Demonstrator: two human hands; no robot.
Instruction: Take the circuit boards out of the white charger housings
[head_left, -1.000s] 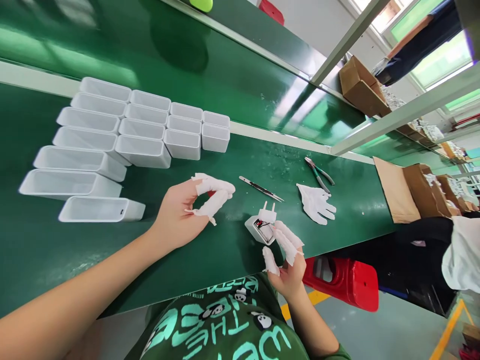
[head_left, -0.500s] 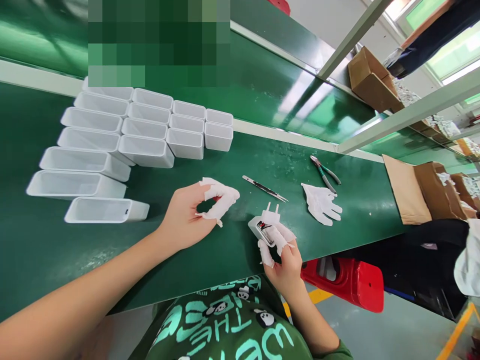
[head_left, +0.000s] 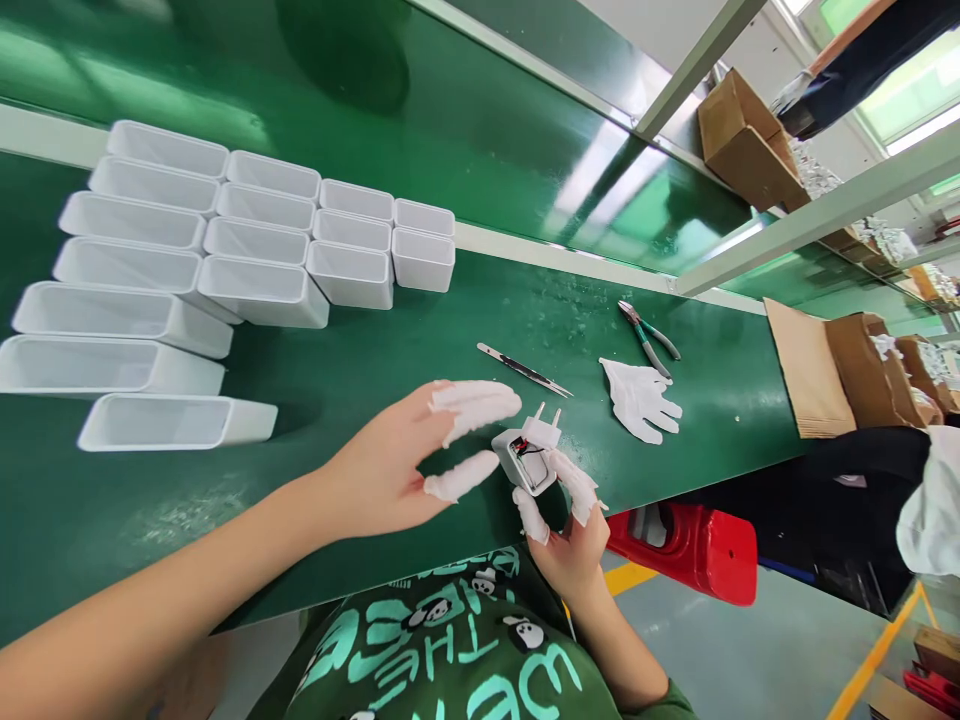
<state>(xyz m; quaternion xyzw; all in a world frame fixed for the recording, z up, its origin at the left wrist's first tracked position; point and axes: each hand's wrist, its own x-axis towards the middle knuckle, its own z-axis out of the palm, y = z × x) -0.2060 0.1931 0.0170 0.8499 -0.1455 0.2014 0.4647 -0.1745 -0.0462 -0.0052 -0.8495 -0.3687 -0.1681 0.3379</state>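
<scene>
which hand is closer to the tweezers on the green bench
Left. The left hand reaches with its covered fingers just short of the tweezers; the right hand sits nearer the bench edge, holding the plug part.

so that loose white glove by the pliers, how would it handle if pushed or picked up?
The white glove lies flat and crumpled, so probably floppy and light. Pushed, it would likely bunch rather than slide. It looks like soft fabric, so hardly fragile.

open white plug adapter, tilted
</scene>
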